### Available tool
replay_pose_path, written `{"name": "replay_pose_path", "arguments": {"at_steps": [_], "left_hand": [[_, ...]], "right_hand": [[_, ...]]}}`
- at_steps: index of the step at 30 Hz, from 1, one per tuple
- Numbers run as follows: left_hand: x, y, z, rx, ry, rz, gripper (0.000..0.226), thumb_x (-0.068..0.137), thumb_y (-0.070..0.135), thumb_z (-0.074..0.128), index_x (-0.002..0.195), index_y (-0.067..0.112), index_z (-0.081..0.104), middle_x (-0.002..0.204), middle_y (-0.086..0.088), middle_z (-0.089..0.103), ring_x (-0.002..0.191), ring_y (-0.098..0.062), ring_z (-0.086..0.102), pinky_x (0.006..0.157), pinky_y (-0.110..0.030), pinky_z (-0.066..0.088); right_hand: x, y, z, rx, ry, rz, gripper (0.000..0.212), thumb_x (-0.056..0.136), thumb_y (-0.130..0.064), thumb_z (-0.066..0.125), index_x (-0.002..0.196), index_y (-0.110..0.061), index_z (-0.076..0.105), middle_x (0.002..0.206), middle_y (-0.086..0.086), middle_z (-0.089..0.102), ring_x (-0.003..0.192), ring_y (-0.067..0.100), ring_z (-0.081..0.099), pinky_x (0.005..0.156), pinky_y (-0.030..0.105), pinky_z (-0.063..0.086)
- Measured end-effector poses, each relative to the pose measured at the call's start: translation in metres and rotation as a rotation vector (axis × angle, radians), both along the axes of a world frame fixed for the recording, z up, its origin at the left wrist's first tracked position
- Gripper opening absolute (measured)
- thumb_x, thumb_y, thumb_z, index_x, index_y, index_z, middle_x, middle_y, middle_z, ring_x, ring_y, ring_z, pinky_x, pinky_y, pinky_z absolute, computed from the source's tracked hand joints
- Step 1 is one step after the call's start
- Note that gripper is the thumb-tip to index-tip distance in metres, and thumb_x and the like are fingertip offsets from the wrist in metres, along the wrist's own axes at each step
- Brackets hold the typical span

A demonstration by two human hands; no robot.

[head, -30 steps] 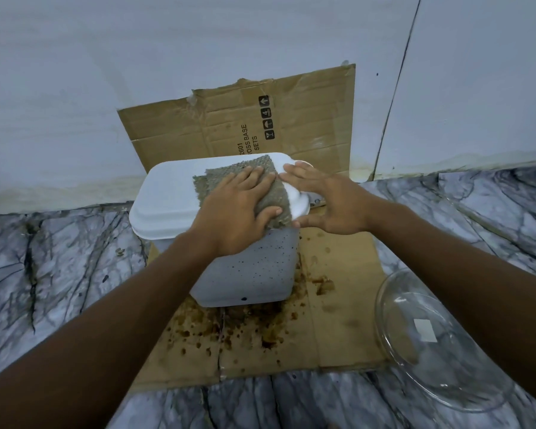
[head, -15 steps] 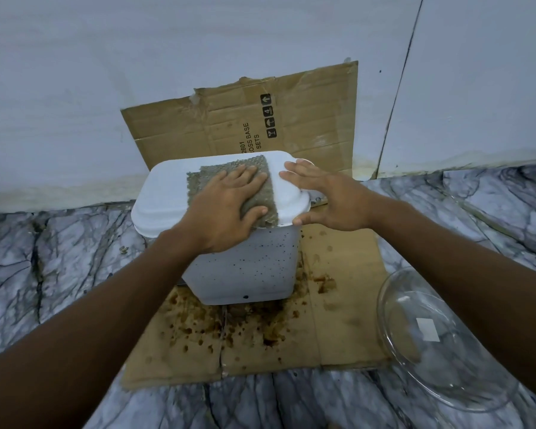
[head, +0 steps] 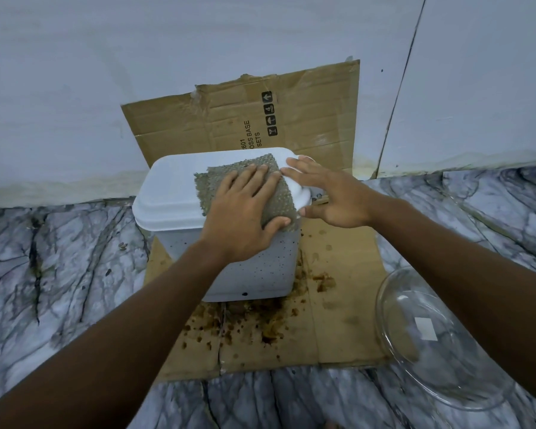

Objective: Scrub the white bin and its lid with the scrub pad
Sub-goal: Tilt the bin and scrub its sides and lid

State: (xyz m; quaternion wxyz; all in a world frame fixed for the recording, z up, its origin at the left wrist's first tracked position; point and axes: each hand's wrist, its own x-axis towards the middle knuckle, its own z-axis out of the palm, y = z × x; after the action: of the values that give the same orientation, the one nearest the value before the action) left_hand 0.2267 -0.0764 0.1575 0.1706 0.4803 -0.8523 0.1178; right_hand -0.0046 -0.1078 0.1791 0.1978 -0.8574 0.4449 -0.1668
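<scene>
Two hands are on the white bin (head: pixel 260 267), which stands on a stained sheet of cardboard (head: pixel 338 305) on the marble floor (head: pixel 59 258) with its lid (head: pixel 174 187) closed. The left hand (head: pixel 245 218) presses the scrub pad (head: pixel 220 187) flat on the lid. Its grip is wide, with the fingers spread and straight and the thumb lying along the pad's near edge. The right hand (head: pixel 331 196) rests its straight fingers on the lid's 3 o'clock end, thumb low by the rim. That grip is also wide, and I judge it to be steadying the bin.

Half a second ago the pad sat further toward 12 o'clock, wholly on top of the lid. It has now slid back toward 5 o'clock, so its lower corner hangs over the rim, much as it did a second ago. That reads as one full back-and-forth stroke over the lid's right half. The right hand has kept its place.

By my reckoning the lid's 9 o'clock half has yet to be scrubbed. The bin's speckled front wall looks untouched, so much of the task remains.

A second cardboard sheet (head: pixel 229 125) leans on the wall at 12 o'clock from the bin, and a glass bowl (head: pixel 430 351) lies at 4 o'clock.
</scene>
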Motion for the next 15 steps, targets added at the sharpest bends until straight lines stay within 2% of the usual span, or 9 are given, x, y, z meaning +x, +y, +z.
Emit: {"name": "replay_pose_path", "arguments": {"at_steps": [3, 6, 10, 15], "left_hand": [[0.039, -0.001, 0.002, 0.010, 0.037, -0.072, 0.075, 0.095, 0.060, 0.050, 0.155, 0.015, 0.040, 0.159, -0.009, 0.041, 0.148, -0.028, 0.035, 0.123, -0.049, 0.023], [0.061, 0.001, 0.001, -0.004, 0.080, -0.017, 0.080, 0.091, 0.065, 0.055, 0.153, 0.016, 0.044, 0.157, -0.009, 0.044, 0.146, -0.028, 0.038, 0.122, -0.050, 0.026], [0.033, 0.004, 0.000, -0.020, 0.075, 0.082, 0.081, 0.091, 0.066, 0.048, 0.148, 0.009, 0.048, 0.152, -0.015, 0.048, 0.143, -0.032, 0.041, 0.119, -0.054, 0.028], [-0.007, 0.004, -0.005, -0.022, 0.053, 0.085, 0.081, 0.093, 0.066, 0.046, 0.150, 0.009, 0.045, 0.154, -0.016, 0.046, 0.144, -0.032, 0.039, 0.119, -0.054, 0.026]], "right_hand": [[0.002, 0.001, 0.000, 0.015, -0.027, -0.020, 0.071, 0.094, -0.031, 0.067, 0.154, -0.032, 0.030, 0.165, -0.012, 0.015, 0.152, 0.004, 0.002, 0.124, 0.035, 0.009], [0.004, 0.001, -0.006, -0.010, -0.044, -0.030, 0.068, 0.095, -0.034, 0.064, 0.154, -0.031, 0.031, 0.165, -0.011, 0.016, 0.152, 0.005, 0.002, 0.123, 0.034, 0.009], [0.002, -0.001, -0.008, -0.025, -0.053, -0.036, 0.068, 0.095, -0.034, 0.064, 0.154, -0.029, 0.031, 0.165, -0.009, 0.017, 0.152, 0.006, 0.003, 0.124, 0.036, 0.011], [0.002, -0.001, -0.008, -0.033, -0.062, -0.025, 0.068, 0.094, -0.032, 0.066, 0.154, -0.028, 0.033, 0.164, -0.008, 0.019, 0.153, 0.008, 0.005, 0.123, 0.035, 0.012]]}}
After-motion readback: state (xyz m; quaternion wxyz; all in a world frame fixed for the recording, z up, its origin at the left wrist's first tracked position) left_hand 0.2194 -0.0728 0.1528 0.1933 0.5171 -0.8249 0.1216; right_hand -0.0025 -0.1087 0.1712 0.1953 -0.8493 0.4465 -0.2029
